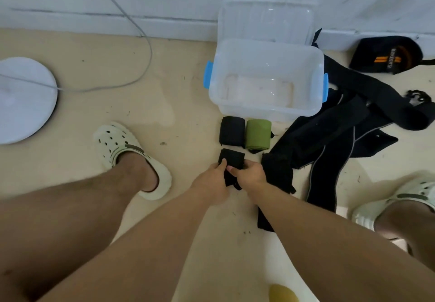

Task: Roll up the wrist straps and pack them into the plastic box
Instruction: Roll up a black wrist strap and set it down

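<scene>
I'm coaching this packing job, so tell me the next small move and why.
Probably finish rolling the black fabric strap both hands pinch, then set it beside the finished black roll and green roll; its tail looks loose and the clear plastic box holds no straps.

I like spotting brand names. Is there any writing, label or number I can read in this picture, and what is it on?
"BOXEERS": roughly that; white letters, blurred, beside orange stripes on the black wrap by the wall.
No readable text elsewhere: none shows on the box, the rolled straps or the clogs.
</scene>
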Action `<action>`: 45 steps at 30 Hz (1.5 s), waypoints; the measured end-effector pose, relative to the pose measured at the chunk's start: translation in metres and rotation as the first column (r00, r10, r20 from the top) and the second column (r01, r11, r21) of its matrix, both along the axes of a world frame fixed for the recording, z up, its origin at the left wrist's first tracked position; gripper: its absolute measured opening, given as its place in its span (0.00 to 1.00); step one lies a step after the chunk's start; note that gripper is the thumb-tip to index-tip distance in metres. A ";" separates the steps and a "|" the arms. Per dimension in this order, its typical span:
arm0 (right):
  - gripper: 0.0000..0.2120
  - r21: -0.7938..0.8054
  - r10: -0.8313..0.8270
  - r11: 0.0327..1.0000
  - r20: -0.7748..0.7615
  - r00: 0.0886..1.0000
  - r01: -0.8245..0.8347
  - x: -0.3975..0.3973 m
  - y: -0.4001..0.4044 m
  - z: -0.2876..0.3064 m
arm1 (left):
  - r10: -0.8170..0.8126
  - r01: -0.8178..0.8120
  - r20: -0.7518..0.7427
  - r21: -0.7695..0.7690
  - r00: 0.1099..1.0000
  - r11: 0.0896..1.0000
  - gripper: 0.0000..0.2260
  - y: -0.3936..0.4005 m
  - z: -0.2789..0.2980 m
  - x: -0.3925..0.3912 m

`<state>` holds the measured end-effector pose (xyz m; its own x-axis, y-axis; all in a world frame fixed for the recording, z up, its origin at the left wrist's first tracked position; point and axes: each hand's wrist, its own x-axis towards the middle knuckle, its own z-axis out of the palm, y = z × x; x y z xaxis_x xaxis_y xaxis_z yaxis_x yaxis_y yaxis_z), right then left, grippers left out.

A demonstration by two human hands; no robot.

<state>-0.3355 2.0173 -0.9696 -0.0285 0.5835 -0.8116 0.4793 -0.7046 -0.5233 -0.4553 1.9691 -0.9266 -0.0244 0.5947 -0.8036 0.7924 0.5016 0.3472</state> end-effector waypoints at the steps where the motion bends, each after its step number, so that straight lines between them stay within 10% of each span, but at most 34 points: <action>1: 0.22 0.007 -0.020 1.000 -0.011 1.000 0.020 -0.002 0.000 -0.001 | 0.013 -0.012 -0.004 0.004 1.000 1.000 0.38 0.002 0.000 0.000; 28: 0.23 0.160 0.071 0.984 0.080 0.994 -0.083 -0.002 0.027 -0.001 | 0.033 -0.033 -0.131 0.007 0.991 0.999 0.39 0.034 -0.011 0.008; 33: 0.11 0.379 -0.015 0.918 0.319 0.948 -0.113 0.050 0.010 0.005 | -0.204 0.258 -0.362 0.109 0.909 0.960 0.41 0.025 0.008 0.032; 39: 0.33 0.052 -0.024 0.999 0.417 0.908 0.003 0.106 -0.020 -0.006 | -0.364 0.389 -0.183 0.123 0.913 0.913 0.28 0.004 0.005 0.060; 45: 0.28 -0.100 -0.066 0.990 0.309 0.949 0.101 0.105 -0.038 -0.012 | -0.274 0.283 0.092 -0.105 0.957 0.953 0.29 -0.014 -0.005 0.076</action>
